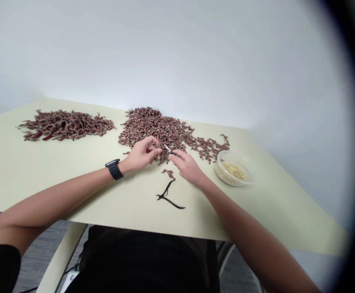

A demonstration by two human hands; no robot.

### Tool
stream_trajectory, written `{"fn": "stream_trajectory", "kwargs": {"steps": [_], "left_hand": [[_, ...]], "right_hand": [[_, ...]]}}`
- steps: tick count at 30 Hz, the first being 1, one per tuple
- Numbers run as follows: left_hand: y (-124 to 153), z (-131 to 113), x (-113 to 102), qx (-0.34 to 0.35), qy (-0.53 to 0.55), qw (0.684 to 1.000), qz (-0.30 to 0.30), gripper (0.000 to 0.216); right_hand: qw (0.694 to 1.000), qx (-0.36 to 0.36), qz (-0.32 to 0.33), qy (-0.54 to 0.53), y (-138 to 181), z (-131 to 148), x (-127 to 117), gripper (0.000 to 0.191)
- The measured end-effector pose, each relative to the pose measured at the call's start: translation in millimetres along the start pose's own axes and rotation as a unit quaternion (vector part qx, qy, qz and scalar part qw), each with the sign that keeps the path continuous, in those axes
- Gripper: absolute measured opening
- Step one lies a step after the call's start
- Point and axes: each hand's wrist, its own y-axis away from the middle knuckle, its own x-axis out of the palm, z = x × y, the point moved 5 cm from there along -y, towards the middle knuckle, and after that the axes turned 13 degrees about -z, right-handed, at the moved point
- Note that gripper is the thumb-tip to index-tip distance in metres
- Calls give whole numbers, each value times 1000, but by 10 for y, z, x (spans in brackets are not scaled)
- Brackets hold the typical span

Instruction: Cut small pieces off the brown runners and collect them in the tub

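My left hand (142, 154), with a black watch on its wrist, is pinched on a small brown piece at the near edge of the big brown pile (162, 128). My right hand (187, 166) is closed on a small thin metal tool (168, 149) whose tip points at that piece. Both hands rest on the pale yellow-green table (27, 171). A small loose brown piece (168, 173) lies just under my right hand. Black pliers (168, 196) lie on the table in front of my hands, untouched.
A second brown pile (64, 125) lies at the back left. A clear plastic bowl (230, 167) of small yellowish bits stands to the right of my hands. A white wall rises behind the table. The table's front edge is near my lap.
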Motion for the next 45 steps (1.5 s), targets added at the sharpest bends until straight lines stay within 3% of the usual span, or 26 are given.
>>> {"fn": "stream_trajectory", "kwargs": {"steps": [3,8,14,21,28,34,40,45], "left_hand": [[7,78,67,-96,104,989,36,33],[-8,126,79,-157,194,967,45,31],[4,85,107,-175,227,956,53,28],[-1,107,102,-176,222,958,53,28],[12,82,106,-138,188,972,36,32],[47,110,147,-73,127,989,-20,37],[81,146,171,-18,57,996,-70,38],[136,46,115,72,-96,988,-99,30]], "right_hand": [[976,-138,-82,149,0,74,-73,25],[940,-243,-81,225,18,148,-116,25],[925,-276,-69,253,12,140,-123,29],[927,-277,-61,243,11,131,-110,27],[959,-195,-54,201,10,87,-65,26],[995,-70,-35,62,49,28,86,29],[998,11,-32,-44,58,-59,208,29],[977,119,17,-173,101,-73,268,28]]}}
